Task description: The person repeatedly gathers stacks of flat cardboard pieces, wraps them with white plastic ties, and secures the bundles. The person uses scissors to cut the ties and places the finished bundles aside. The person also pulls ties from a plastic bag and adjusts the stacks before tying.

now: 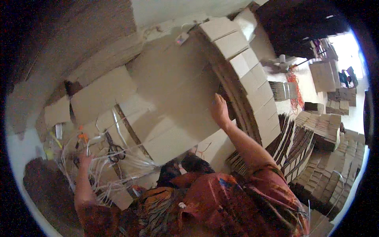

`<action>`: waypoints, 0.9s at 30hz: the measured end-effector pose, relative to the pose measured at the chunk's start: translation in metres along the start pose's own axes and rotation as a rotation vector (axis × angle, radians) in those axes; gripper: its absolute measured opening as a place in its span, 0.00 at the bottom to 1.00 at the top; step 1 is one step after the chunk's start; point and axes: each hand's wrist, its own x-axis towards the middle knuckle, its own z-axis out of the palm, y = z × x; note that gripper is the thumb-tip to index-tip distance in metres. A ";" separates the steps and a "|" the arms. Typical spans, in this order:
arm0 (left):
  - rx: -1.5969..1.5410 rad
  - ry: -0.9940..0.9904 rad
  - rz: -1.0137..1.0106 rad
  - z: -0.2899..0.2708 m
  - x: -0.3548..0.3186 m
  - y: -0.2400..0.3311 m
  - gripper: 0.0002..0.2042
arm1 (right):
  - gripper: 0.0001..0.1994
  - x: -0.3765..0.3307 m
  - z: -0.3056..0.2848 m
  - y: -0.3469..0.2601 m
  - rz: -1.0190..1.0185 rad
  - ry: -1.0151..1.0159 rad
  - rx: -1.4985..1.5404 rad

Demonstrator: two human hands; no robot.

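My left hand (85, 158) reaches into a tangle of white plastic strings (104, 185) at the lower left; blur and the strings hide its fingers. Dark-handled scissors (115, 153) lie just right of it, and an orange-and-dark tool (82, 137) lies just beyond it. My right hand (221, 111) is over the right side of a large flat brown cardboard sheet (169, 91), beside a long curved stack of cardboard pieces (252, 85). Its fingers look drawn together, and whatever is in them is too small or hidden to make out.
Brown cardboard (102, 93) lies at the left, with a big dark brown stack (79, 43) behind it. Bundled cardboard stacks (331, 170) stand at the right. Orange strings (294, 89) hang farther back, near a bright window (347, 51).
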 end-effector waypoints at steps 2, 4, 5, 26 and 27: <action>0.006 0.035 -0.028 -0.010 -0.008 0.011 0.18 | 0.28 0.001 -0.073 -0.022 -0.025 0.048 -0.028; 0.025 0.100 -0.025 -0.021 -0.007 0.037 0.19 | 0.32 0.001 -0.122 -0.005 0.071 0.054 -0.086; 0.025 0.138 -0.010 -0.026 -0.006 0.059 0.19 | 0.34 0.001 -0.145 0.018 0.172 0.034 -0.123; -1.199 -0.808 0.267 0.195 -0.112 0.776 0.55 | 0.47 0.057 -0.206 0.240 0.525 -0.381 -0.004; -1.213 -0.792 0.257 0.197 -0.104 0.779 0.56 | 0.46 0.067 -0.215 0.221 0.509 -0.358 0.029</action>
